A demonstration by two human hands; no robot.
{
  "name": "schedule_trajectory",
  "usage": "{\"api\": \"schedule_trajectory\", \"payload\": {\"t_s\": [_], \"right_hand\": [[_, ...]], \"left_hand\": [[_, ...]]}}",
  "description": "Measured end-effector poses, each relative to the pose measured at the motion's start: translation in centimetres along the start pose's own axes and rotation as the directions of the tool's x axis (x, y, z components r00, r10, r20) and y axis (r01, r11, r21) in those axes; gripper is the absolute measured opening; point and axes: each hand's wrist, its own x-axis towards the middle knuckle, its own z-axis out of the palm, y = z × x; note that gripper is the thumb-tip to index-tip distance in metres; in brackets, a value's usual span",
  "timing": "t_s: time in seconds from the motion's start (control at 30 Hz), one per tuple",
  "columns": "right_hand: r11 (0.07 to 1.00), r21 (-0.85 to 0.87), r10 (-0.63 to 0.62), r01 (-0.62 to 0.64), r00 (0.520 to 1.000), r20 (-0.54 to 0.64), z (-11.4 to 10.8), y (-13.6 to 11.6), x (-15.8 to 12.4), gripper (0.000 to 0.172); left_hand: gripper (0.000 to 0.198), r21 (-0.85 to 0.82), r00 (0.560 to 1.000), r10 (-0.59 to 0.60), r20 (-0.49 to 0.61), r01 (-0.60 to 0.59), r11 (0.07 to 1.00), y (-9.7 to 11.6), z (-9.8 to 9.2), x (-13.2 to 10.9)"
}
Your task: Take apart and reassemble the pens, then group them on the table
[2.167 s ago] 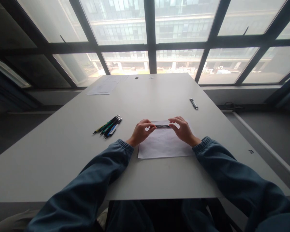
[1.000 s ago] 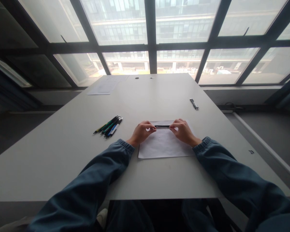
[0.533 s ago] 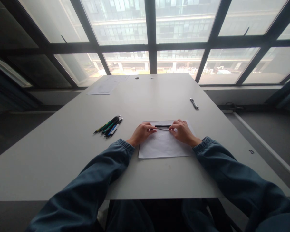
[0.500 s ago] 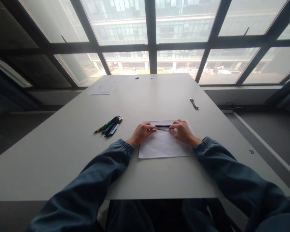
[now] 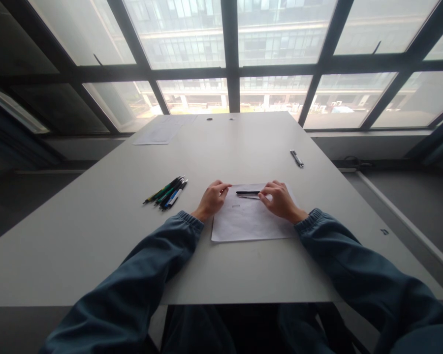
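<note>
A white sheet of paper (image 5: 253,223) lies before me. On its upper part rests a black pen barrel (image 5: 247,192), and just below that runs a thin dark rod like a pen refill (image 5: 248,197). My right hand (image 5: 280,200) is closed, thumb and finger pinching the rod's right end; its fingers also cover the barrel's right tip. At the paper's upper left edge is my left hand (image 5: 212,199), fingers stretched toward the right and apart from the thumb, nothing visible in them. A small thin piece (image 5: 236,205), too small to make out, lies on the sheet.
Several pens (image 5: 168,192) lie in a bunch left of the paper. Farther right on the white table (image 5: 96,236) are silver-and-black pens (image 5: 297,158). Printed sheets (image 5: 157,132) lie at the far left. A small dark mark (image 5: 384,231) is near the right edge.
My left hand has let go of the refill's left end and moved left and slightly up. The small piece now shows on the paper. My right hand has barely moved.
</note>
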Motion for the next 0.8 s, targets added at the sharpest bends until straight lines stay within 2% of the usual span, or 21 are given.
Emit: {"api": "schedule_trajectory", "payload": {"t_s": [0.1,0.2,0.3,0.53,0.8], "right_hand": [[1.000,0.004,-0.001,0.001,1.000,-0.016,-0.12,-0.15,0.02,0.022],[1.000,0.010,-0.001,0.001,1.000,-0.027,-0.19,-0.27,0.03,0.023],[1.000,0.009,0.004,-0.004,0.999,-0.037,-0.19,-0.32,0.04,0.024],[1.000,0.018,-0.007,0.008,0.998,-0.058,-0.05,-0.20,0.09,0.028],[1.000,0.019,-0.007,0.008,0.998,-0.064,-0.01,-0.08,0.10,0.029]], "left_hand": [[0.020,0.020,0.999,-0.031,0.028,0.030,0.999,-0.15,-0.06,-0.07],[0.011,0.037,0.998,-0.059,0.005,0.058,0.998,-0.28,-0.17,-0.12],[0.005,0.039,0.999,-0.038,-0.011,0.039,0.998,-0.21,-0.30,-0.16],[0.018,0.071,0.995,-0.063,0.082,0.058,0.996,0.54,-0.56,-0.27],[0.029,0.054,0.990,-0.094,0.104,0.089,0.995,0.63,-0.55,-0.27]]}}
